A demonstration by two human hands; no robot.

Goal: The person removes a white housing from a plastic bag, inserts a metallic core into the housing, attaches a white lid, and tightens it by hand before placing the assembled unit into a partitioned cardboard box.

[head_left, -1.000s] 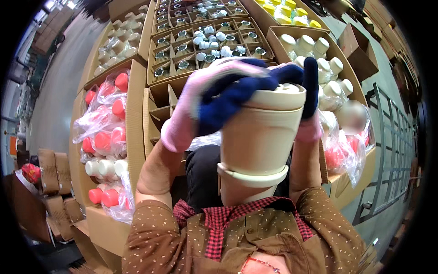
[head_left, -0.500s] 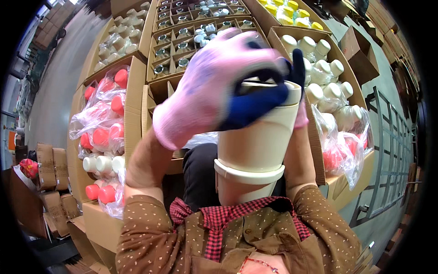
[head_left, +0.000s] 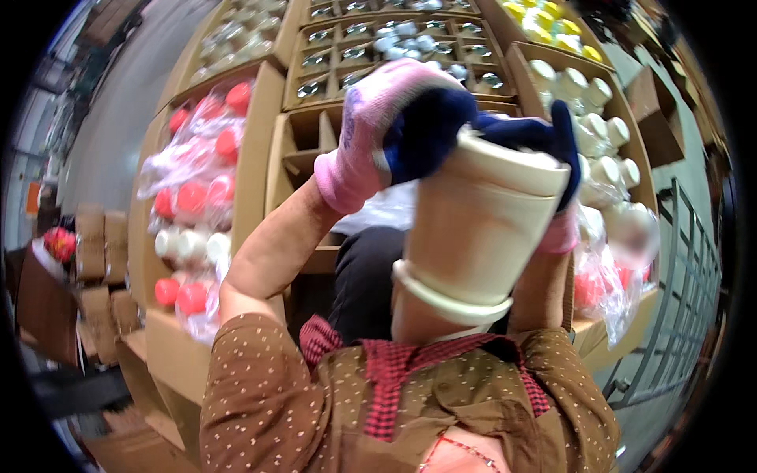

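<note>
Before cartons (head_left: 260, 165), pot (head_left: 473, 229) now tilted.

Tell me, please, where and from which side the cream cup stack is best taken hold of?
Grip the cream cup stack around its upper wall, just under the rim, coming in from both sides. It tapers downward, so the wider top and the rim would probably stop the hands slipping. The left hand and right hand, both gloved, already sit at the rim.
</note>
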